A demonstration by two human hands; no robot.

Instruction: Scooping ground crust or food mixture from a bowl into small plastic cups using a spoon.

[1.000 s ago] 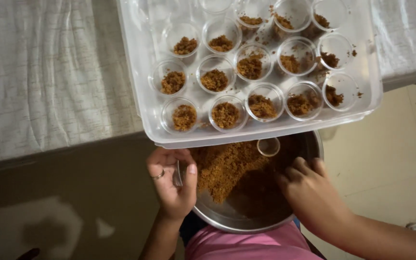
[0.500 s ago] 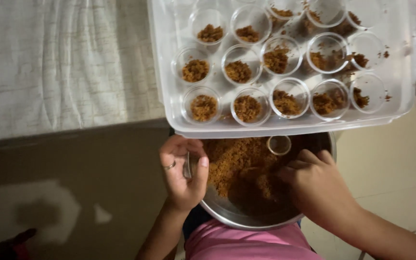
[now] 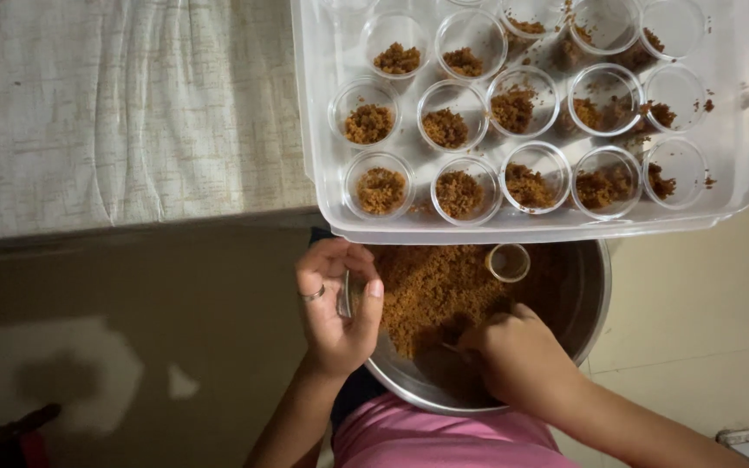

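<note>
Both hands work: left (image 3: 337, 305) grips a cup, right (image 3: 513, 364) scoops crumbs (image 3: 431, 290) — keep portions level over my bowl (image 3: 589, 295).

Your left hand (image 3: 335, 312) curls around a small clear cup (image 3: 345, 295) at the near-left rim of the steel bowl (image 3: 595, 299), while your right hand (image 3: 517, 364) dips into the brown crumbs (image 3: 431, 290); farther off, a clear plastic tray (image 3: 327, 130) holds rows of partly filled cups (image 3: 379, 184), overhanging the bowl
</note>
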